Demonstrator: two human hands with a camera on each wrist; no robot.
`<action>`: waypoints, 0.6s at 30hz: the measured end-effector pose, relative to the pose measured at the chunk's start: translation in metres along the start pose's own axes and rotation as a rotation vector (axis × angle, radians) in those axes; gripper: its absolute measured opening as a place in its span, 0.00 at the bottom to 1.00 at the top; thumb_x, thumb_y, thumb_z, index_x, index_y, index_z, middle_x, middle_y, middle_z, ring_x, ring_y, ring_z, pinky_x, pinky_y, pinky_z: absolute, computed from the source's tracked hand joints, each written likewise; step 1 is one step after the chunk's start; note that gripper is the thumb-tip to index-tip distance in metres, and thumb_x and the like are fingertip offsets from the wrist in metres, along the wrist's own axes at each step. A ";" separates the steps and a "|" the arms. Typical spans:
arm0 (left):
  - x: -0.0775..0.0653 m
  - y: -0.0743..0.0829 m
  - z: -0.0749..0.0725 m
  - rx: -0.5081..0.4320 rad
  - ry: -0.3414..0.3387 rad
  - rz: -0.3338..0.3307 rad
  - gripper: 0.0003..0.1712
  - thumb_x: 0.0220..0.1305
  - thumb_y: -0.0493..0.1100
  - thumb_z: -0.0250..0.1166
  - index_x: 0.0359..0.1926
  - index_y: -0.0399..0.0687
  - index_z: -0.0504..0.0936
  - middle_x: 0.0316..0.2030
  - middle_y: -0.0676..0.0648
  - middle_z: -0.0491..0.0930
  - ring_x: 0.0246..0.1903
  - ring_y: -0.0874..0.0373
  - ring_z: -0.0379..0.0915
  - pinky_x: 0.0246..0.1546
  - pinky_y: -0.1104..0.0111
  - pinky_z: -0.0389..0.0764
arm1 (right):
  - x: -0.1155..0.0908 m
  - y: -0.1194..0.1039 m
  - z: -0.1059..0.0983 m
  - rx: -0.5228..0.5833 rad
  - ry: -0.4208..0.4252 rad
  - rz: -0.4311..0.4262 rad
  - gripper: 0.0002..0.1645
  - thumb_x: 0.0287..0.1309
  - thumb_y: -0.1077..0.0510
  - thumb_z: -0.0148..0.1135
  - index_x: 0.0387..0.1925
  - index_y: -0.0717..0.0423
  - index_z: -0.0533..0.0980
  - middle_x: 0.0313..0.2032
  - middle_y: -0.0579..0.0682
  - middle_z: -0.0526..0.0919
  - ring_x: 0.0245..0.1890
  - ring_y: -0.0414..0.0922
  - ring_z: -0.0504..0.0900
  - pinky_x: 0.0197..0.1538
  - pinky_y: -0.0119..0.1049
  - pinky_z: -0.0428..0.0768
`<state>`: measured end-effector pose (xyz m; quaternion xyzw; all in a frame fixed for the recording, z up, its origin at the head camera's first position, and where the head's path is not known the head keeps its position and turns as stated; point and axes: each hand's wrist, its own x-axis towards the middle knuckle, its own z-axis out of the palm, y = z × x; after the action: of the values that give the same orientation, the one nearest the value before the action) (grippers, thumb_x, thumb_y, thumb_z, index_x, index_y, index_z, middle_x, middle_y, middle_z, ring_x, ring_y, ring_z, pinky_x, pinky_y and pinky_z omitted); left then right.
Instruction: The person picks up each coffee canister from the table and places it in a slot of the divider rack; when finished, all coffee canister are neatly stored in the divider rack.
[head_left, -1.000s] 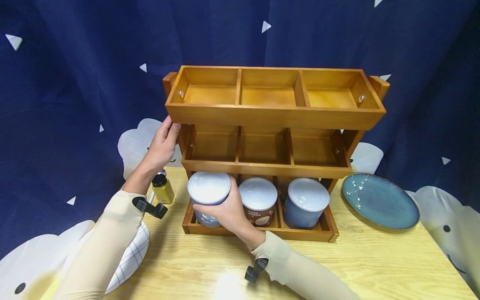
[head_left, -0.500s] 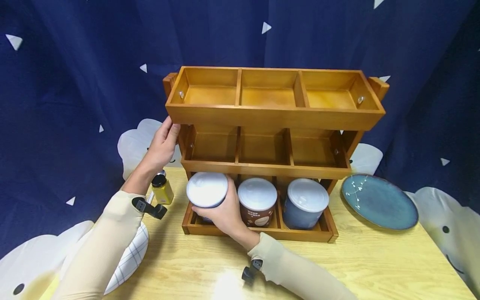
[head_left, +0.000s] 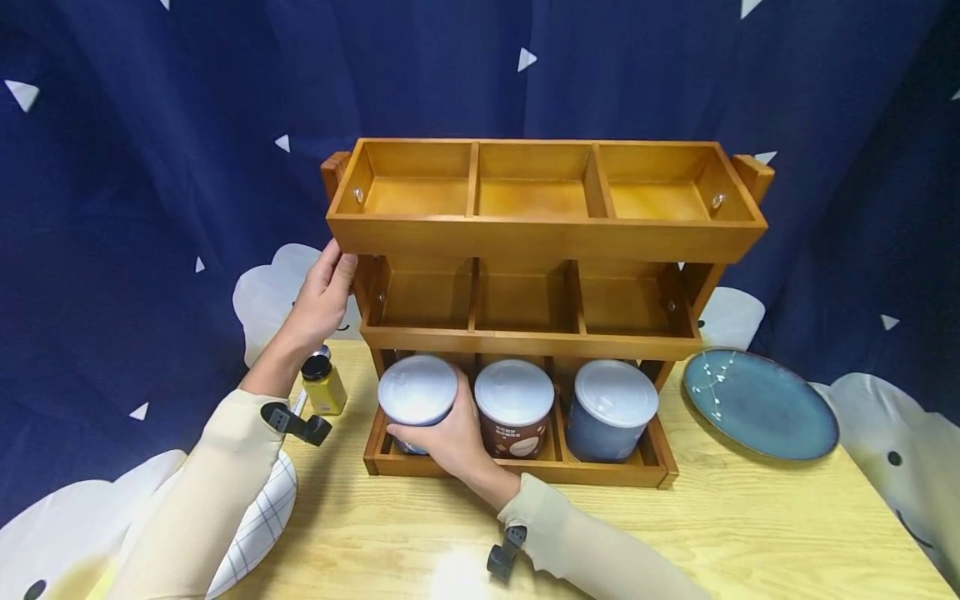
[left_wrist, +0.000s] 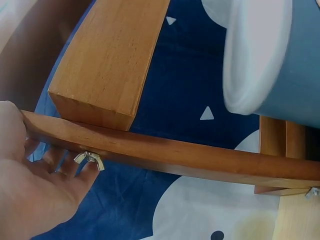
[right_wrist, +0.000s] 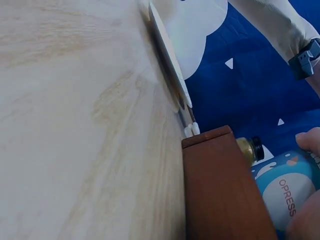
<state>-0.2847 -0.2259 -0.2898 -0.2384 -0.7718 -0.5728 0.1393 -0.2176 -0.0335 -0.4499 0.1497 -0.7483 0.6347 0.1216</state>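
Observation:
My right hand (head_left: 450, 433) grips a blue canister (head_left: 417, 392) with a whitish lid, at the left compartment of the wooden rack's bottom tier (head_left: 517, 472). In the right wrist view the canister (right_wrist: 287, 192) shows a pale circle with lettering; the rack's front board hides its base. A brown canister (head_left: 514, 404) stands in the middle compartment and another blue canister (head_left: 611, 408) in the right one. My left hand (head_left: 322, 292) holds the rack's left side; in the left wrist view its fingers curl round the wooden side rail (left_wrist: 150, 150) beside a wing nut (left_wrist: 90, 159).
Two upper tiers, the top one (head_left: 547, 237) and the middle one (head_left: 532, 342), overhang the canisters. A yellow jar (head_left: 325, 390) with a black cap stands left of the rack. A checked plate (head_left: 262, 517) lies front left, and a blue-green plate (head_left: 761, 404) lies to the right.
The canister in my right hand has come down slightly at the left compartment, and its lid looks a little smaller. My left hand keeps its hold on the rack. The head view shifts slightly.

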 end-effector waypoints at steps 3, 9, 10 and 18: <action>-0.003 0.011 0.003 -0.002 0.000 -0.013 0.27 0.76 0.51 0.37 0.73 0.58 0.53 0.69 0.43 0.58 0.66 0.49 0.60 0.64 0.46 0.65 | 0.000 0.003 0.000 0.016 -0.006 0.019 0.62 0.24 0.49 0.85 0.64 0.41 0.60 0.57 0.42 0.73 0.56 0.42 0.75 0.61 0.41 0.73; -0.002 0.010 0.003 -0.004 -0.001 -0.016 0.27 0.76 0.51 0.37 0.72 0.58 0.54 0.69 0.43 0.59 0.66 0.48 0.60 0.64 0.46 0.65 | 0.000 0.006 0.001 0.035 -0.012 0.035 0.62 0.25 0.50 0.85 0.65 0.41 0.59 0.57 0.42 0.73 0.57 0.42 0.75 0.62 0.40 0.72; -0.001 0.006 0.002 -0.003 -0.003 -0.013 0.27 0.76 0.51 0.37 0.72 0.59 0.54 0.69 0.43 0.59 0.66 0.48 0.60 0.64 0.46 0.65 | 0.000 0.005 0.000 0.036 -0.015 0.038 0.62 0.26 0.50 0.84 0.65 0.42 0.59 0.57 0.42 0.73 0.57 0.42 0.75 0.62 0.40 0.72; -0.002 0.000 -0.006 0.025 -0.012 -0.012 0.26 0.76 0.53 0.38 0.72 0.65 0.52 0.70 0.47 0.58 0.67 0.48 0.59 0.64 0.45 0.64 | -0.014 -0.009 -0.016 -0.038 -0.215 0.069 0.65 0.44 0.48 0.76 0.73 0.41 0.42 0.67 0.47 0.62 0.66 0.47 0.65 0.68 0.49 0.64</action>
<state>-0.2830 -0.2316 -0.2889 -0.2353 -0.7813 -0.5624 0.1341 -0.2014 -0.0178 -0.4438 0.1888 -0.7735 0.6046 0.0218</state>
